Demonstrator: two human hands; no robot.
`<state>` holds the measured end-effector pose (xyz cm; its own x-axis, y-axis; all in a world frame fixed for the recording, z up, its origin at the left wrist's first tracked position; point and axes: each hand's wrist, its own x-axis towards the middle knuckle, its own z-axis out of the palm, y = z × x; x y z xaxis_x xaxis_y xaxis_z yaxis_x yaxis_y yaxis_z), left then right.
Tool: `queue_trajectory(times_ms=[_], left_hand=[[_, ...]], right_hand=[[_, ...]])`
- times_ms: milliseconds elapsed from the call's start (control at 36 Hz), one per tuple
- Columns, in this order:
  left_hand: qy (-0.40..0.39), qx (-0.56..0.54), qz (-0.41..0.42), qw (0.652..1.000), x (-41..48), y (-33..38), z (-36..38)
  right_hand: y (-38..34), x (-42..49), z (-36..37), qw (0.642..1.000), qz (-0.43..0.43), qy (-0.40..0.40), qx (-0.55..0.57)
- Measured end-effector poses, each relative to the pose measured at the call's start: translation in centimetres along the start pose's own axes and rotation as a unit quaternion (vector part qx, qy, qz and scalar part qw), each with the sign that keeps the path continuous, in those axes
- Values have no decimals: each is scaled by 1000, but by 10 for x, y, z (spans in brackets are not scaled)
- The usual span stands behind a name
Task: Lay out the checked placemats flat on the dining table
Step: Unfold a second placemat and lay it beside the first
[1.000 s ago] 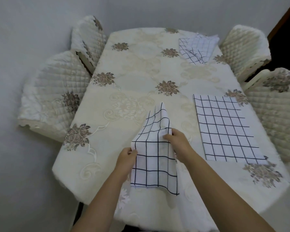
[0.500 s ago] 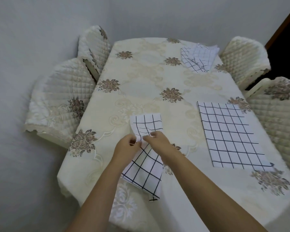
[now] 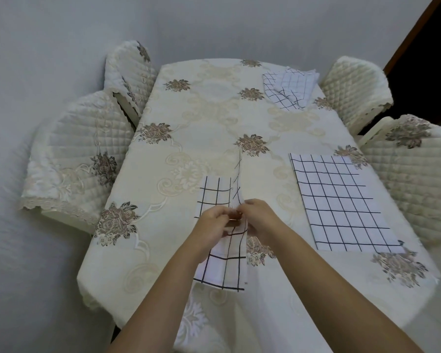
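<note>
A white placemat with black checks (image 3: 224, 266), still partly folded, hangs between my hands above the near end of the dining table (image 3: 201, 138). My left hand (image 3: 210, 225) and my right hand (image 3: 259, 220) pinch it close together at its middle; one flap stands up on edge. A second checked placemat (image 3: 341, 202) lies flat at the table's right side. A loose pile of folded checked placemats (image 3: 290, 89) rests at the far right corner.
The table wears a cream tablecloth with brown flower motifs. Two quilted, covered chairs (image 3: 77, 159) stand along the left side and two more (image 3: 413, 164) along the right. A grey wall is behind, a dark doorway (image 3: 428, 59) at the far right.
My hands came together on the held placemat, turning and unfolding it; a flap now stands up and the lower part hangs toward the near edge. The camera view shifted slightly.
</note>
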<state>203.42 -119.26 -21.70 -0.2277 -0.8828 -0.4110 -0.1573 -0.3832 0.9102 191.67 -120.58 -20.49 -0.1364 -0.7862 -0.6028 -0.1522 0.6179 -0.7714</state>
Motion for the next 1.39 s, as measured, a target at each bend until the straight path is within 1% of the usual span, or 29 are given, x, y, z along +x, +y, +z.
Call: queue_trajectory(times_ms=[83,167,250,333,389,472,528,583,611,694,722,750,861,917,972,1056,1111,1167,1194,1250,1333,1389], left_hand=[[51,38,16,998,4,-6,-3],[108,134,11,985,11,-17,-16],[126,210,-57,968,14,-29,-31],[127,242,-130,953,14,-39,-45],[113,220,-170,954,14,-46,-54],[59,153,-230,959,7,-50,-64],[43,127,-251,959,4,-51,-69],[50,97,-252,961,1,-51,-73],[57,66,-247,965,0,-50,-74],[78,-91,-231,966,0,-48,-80],[90,-105,-216,967,1,-47,-84],[110,-95,-197,969,1,-43,-88],[226,-2,-88,970,2,-11,-110],[278,66,-30,958,3,13,-122],[308,146,29,940,0,41,-130],[338,262,120,896,-13,88,-125],[375,337,165,848,-18,115,-113],[397,405,191,801,-19,133,-96],[392,434,199,787,-16,138,-86],[351,501,198,766,-11,140,-62],[267,602,159,736,5,124,-22],[207,640,123,730,19,104,2]], right_hand=[[3,2,-4,999,-28,32,-10],[-1,-1,-10,998,-38,44,-5],[-8,-4,-13,998,-54,40,13],[-16,-4,-9,996,-70,48,22],[-23,-3,-6,995,-78,50,31],[-33,-2,1,994,-89,47,48],[-39,-3,7,993,-98,46,52],[-45,-3,13,992,-107,42,56],[-47,-3,16,991,-112,37,57],[-53,-2,21,991,-124,22,53],[-55,-2,22,990,-129,17,55],[-56,-1,22,990,-132,15,57],[-55,6,18,987,-135,31,80],[-53,12,18,988,-123,22,93],[-52,17,21,990,-105,15,92],[-46,27,26,994,-61,18,94],[-43,31,30,995,-46,23,90],[-41,31,32,994,-43,0,104],[-43,29,33,991,-41,-22,125],[-44,28,33,982,-35,-66,173],[-42,30,33,963,-42,-112,240],[-38,32,29,953,-42,-125,272]])
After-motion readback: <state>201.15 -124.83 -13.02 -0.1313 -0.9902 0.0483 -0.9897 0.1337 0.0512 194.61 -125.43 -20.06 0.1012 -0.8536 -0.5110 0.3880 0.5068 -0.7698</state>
